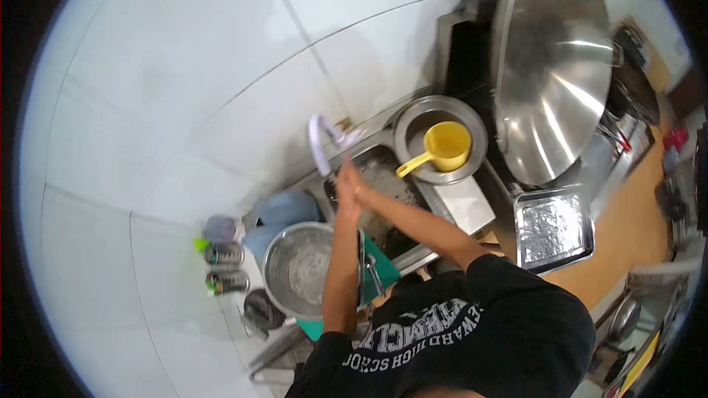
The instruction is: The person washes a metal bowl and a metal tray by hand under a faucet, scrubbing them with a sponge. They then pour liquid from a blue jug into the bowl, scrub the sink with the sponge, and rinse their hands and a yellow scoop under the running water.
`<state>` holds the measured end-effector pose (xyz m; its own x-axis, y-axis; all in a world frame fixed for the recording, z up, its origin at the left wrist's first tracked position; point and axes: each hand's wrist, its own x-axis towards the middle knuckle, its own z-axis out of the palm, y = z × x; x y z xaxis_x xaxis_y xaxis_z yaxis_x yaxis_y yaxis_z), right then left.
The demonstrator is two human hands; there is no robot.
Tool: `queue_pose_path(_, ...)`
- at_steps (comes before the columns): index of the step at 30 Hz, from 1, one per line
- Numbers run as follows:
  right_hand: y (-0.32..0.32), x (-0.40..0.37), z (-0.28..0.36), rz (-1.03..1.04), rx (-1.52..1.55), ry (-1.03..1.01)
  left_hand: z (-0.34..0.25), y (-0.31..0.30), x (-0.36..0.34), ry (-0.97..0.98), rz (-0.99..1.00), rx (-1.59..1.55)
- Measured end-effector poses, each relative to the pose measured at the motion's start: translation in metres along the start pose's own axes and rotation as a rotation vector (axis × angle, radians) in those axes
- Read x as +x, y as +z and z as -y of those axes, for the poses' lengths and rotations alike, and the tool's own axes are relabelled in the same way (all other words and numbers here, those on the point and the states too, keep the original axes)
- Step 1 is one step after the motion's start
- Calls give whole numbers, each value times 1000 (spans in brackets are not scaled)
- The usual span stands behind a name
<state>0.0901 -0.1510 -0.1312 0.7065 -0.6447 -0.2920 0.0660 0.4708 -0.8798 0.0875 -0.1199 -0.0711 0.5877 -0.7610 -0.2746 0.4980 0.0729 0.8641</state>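
Over the sink (424, 199), my left hand (344, 195) and my right hand (358, 183) are pressed against each other, fingers pointing away from me. Both look flat, with no object visible between them; the inner fingers are partly hidden. Just beyond the fingertips is a white curved faucet (316, 144). Dark, murky-looking contents fill part of the sink basin below. To the left of my left forearm stands a metal bowl (274, 269) over a green surface (380, 269). Right of my hands, a yellow dipper (448, 146) rests in a metal basin (478, 133).
A very large steel pan or lid (549, 81) leans at the upper right. Below it lies a shiny rectangular tray (553, 228). Blue containers (287, 208) and several glasses (225, 253) line the left wall. White tiles (184, 51) rise behind the sink.
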Motion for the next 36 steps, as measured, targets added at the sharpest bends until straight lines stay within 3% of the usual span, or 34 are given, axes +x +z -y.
queue_pose_path(4,1,-14,7,-149,101,10,-7,-10,-2,-48,38,56)
queue_pose_path(6,18,-77,49,23,-255,-61,-15,-21,-3,-94,98,93)
queue_pose_path(7,13,-67,32,32,-262,-27,-13,-23,-2,-111,112,115)
queue_pose_path(9,1,-10,-2,99,-68,-165,-6,-14,-3,-130,103,187)
queue_pose_path(10,-7,-5,4,103,-66,-136,1,-9,-4,-141,91,224)
queue_pose_path(11,-17,-5,23,125,212,65,6,-6,-6,-148,58,215)
queue_pose_path(13,-14,-20,45,145,492,271,8,-8,-3,-137,-37,137)
queue_pose_path(15,-2,-60,48,144,136,113,11,-15,6,-96,-215,-75)
queue_pose_path(16,0,-72,45,147,-41,37,20,-23,14,-98,-232,-83)
queue_pose_path(18,-14,-40,13,191,-77,-25,54,-50,37,-19,-134,-296)
queue_pose_path(20,-41,-23,13,220,-163,-170,7,-20,8,-234,-77,-98)
queue_pose_path(21,-56,-18,13,223,-158,-160,1,-15,-2,-240,-88,-96)
queue_pose_path(23,-79,-9,15,-47,-186,-163,-2,-8,-11,-152,136,228)
queue_pose_path(24,-90,-11,15,-48,-187,-159,-4,-5,-14,-106,40,265)
queue_pose_path(25,-102,-19,16,-17,-400,-112,12,-18,-6,-111,37,259)
queue_pose_path(26,-111,-25,17,18,-614,-65,40,-42,12,-13,15,497)
queue_pose_path(27,-120,-26,10,23,-620,-62,56,-55,21,89,-11,736)
queue_pose_path(28,-129,-25,-4,-1,-693,-64,56,-51,15,88,-19,730)
queue_pose_path(30,-146,-28,-19,-17,-766,-68,52,-35,-6,84,-101,1203)
queue_pose_path(36,-176,-67,-45,12,-1002,-51,105,-44,-15,2,8,1342)
